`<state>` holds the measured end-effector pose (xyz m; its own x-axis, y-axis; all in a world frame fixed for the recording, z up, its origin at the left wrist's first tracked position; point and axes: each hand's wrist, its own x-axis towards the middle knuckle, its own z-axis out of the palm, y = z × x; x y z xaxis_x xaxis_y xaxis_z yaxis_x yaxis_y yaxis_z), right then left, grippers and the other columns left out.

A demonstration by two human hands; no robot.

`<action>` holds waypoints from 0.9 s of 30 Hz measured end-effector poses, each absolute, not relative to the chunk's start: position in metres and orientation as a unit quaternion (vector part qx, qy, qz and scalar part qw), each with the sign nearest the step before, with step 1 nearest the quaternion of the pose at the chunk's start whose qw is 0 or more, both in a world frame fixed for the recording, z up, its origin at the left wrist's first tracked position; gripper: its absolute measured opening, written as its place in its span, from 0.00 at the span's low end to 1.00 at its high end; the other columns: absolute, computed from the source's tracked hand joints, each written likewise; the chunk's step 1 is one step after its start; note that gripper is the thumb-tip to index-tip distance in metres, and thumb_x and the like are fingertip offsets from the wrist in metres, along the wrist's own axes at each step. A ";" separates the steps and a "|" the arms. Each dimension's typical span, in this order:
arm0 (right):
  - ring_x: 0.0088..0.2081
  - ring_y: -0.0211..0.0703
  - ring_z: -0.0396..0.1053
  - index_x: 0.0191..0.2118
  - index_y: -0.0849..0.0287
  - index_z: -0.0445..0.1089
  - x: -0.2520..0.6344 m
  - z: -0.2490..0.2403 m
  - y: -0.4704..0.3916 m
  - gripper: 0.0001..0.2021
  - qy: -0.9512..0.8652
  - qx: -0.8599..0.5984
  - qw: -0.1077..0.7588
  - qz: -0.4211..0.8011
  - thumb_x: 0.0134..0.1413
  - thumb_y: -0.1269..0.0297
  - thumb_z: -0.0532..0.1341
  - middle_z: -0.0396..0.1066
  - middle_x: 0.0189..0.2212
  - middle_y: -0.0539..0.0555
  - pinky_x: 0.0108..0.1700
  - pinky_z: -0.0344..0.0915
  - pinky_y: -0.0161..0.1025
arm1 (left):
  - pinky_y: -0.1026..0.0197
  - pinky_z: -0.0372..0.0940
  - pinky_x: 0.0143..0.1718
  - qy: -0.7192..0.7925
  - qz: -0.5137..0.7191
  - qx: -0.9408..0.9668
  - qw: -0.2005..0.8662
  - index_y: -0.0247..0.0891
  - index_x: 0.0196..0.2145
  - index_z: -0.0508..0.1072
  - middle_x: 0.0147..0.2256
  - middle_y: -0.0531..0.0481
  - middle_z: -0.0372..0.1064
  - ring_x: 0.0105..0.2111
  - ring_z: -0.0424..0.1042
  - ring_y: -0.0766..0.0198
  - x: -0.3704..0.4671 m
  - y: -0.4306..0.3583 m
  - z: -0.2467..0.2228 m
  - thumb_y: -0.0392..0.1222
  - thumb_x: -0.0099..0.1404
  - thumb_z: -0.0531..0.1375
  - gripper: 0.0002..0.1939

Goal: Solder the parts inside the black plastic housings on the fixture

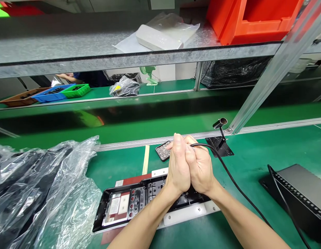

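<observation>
My left hand (pixel 179 169) and my right hand (pixel 200 167) are closed and pressed together above a black plastic housing (pixel 98 216). A black cable (pixel 230 178) comes out at the top of my right hand and runs down to the right. Both hands are wrapped round what looks like a corded electric screwdriver, its body hidden by the fingers. The housing lies lengthwise in a fixture with white blocks (pixel 185 215) and a reddish base (pixel 111 237). My wrists and hands cover its middle. Just behind my left hand sits a small black tray (pixel 162 152) of tiny metal parts, probably screws.
Plastic-wrapped dark parts (pixel 46 193) fill the left. A tube-shaped holder (pixel 220 123) stands behind right; a black-and-grey box (pixel 297 193) lies at right. Overhead runs a metal shelf (pixel 72 41) with a red bin (pixel 254 31). A slanted metal post (pixel 264 79) rises at right. Another person's hand (pixel 65 76) shows beyond.
</observation>
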<state>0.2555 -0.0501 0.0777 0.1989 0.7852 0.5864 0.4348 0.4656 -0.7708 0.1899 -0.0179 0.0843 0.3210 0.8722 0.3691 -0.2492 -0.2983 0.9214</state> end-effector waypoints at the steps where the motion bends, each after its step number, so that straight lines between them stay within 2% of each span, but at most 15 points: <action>1: 0.38 0.45 0.65 0.34 0.56 0.70 0.255 0.078 -0.050 0.20 -0.616 -0.496 0.594 0.146 0.73 0.55 0.46 0.70 0.32 0.54 0.44 0.62 0.46 | 0.53 0.65 0.32 0.241 0.523 0.609 0.545 0.43 0.23 0.59 0.25 0.48 0.59 0.28 0.60 0.60 0.190 -0.018 0.084 0.66 0.75 0.37 0.33; 11: 0.40 0.45 0.67 0.36 0.55 0.75 0.253 0.078 -0.050 0.20 -0.627 -0.466 0.604 0.156 0.73 0.57 0.48 0.74 0.35 0.53 0.47 0.63 0.46 | 0.53 0.64 0.34 0.210 0.514 0.611 0.564 0.43 0.22 0.57 0.25 0.49 0.56 0.29 0.59 0.58 0.184 -0.017 0.083 0.65 0.75 0.37 0.31; 19: 0.40 0.47 0.67 0.35 0.55 0.73 0.255 0.076 -0.049 0.23 -0.618 -0.486 0.598 0.157 0.72 0.51 0.46 0.74 0.35 0.55 0.46 0.64 0.47 | 0.52 0.64 0.34 0.223 0.504 0.613 0.567 0.43 0.22 0.58 0.25 0.47 0.59 0.29 0.61 0.58 0.185 -0.017 0.082 0.66 0.75 0.38 0.32; 27: 0.38 0.46 0.66 0.32 0.56 0.72 0.254 0.075 -0.048 0.23 -0.616 -0.481 0.603 0.159 0.72 0.53 0.46 0.72 0.32 0.54 0.45 0.64 0.46 | 0.53 0.63 0.34 0.225 0.511 0.611 0.560 0.43 0.22 0.57 0.25 0.48 0.59 0.29 0.60 0.58 0.186 -0.016 0.080 0.67 0.74 0.38 0.32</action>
